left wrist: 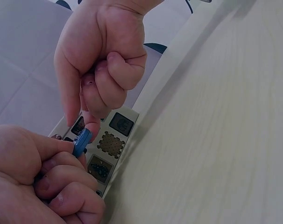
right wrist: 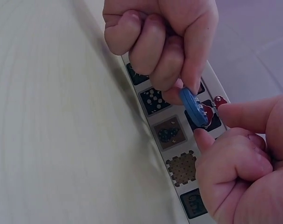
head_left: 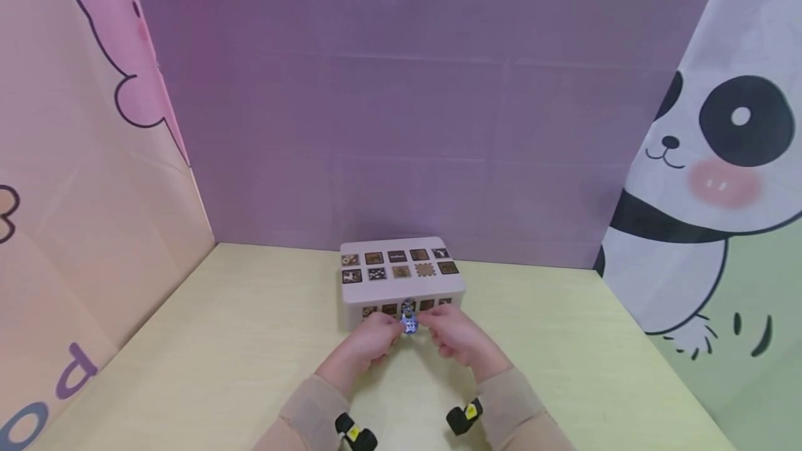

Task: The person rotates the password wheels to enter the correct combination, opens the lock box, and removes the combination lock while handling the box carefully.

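Observation:
A small blue padlock with a row of dials hangs at the metal hasp on the front of a white box with picture squares. My left hand pinches the padlock between thumb and index finger, its other fingers curled in. On the other side is my right hand, index fingertip right at the padlock's edge and thumb tip beside the hasp, with a gap between the two. I cannot tell whether the right fingers grip any part of it.
The box stands near the back of a pale wooden table, in front of a purple backdrop. Printed cloth walls flank the table, with a panda on the right one. Both sleeved wrists carry small black cameras.

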The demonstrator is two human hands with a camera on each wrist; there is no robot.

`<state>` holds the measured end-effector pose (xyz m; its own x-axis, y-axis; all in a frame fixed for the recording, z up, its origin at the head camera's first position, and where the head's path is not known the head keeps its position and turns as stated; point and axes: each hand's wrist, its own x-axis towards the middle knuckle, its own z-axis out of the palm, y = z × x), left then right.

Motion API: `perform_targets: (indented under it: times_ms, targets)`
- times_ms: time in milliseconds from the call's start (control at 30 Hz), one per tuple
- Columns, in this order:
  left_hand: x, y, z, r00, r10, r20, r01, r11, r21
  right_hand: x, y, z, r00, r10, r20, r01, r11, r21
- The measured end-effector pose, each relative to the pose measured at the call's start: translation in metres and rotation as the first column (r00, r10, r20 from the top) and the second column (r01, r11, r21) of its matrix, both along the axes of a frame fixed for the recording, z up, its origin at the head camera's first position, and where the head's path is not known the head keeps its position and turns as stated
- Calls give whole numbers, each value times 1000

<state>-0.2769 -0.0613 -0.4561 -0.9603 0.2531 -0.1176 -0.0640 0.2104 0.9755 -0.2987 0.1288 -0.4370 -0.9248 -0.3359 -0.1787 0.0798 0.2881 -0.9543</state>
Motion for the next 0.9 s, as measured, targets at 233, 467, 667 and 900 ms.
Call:
perform_targets:
  times_ms: [233,467,667,900]
  targets:
    - [-1,0,-1,1000,-2,-10,2,1000,0,2,-1,-2,999,38,6,-38,999,-9]
    - [-1,1,-1,1000,0,-11,0,1000,-9,4,-4,-4,999,31,21,-31,1000,-5]
    - [0,1,-1,1000,0,-16,0,1000,-3,3,-4,-5,998,44,35,-43,999,-13]
    - [0,0,-1,1000,-2,-5,1,1000,-14,3,-4,-6,998,52,36,-52,999,-1]
